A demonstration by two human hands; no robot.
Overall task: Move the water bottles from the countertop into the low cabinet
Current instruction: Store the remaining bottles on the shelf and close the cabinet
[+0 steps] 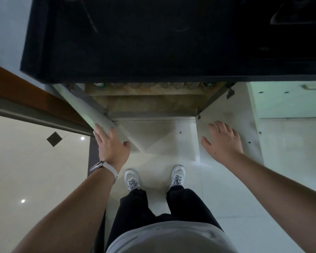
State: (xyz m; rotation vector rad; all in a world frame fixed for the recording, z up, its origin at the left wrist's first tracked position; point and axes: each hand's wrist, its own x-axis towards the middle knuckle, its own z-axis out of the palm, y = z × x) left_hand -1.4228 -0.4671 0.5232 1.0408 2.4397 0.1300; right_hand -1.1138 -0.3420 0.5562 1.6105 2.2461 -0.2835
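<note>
Both cabinet doors are standing open, the left hand lying flat, fingers spread, on the left door, the right hand splayed on the right door, neither gripping anything. Water bottles are lining the cabinet's far shelf under the dark tabletop. Swinging the doors together risks pinching fingers or clipping a front bottle; the shoes are crowding the doors' swing.

There is one view only, from a wide-angle camera on the person's head. It looks almost straight down, so the black desk fills the top of the frame as a near slab, with the open low cabinet just under its front edge. The floor, both shoes and the person's torso lie directly below. Both forearms stretch away from the lens, large at the bottom edge. Straight lines bow toward the frame's edges.
</note>
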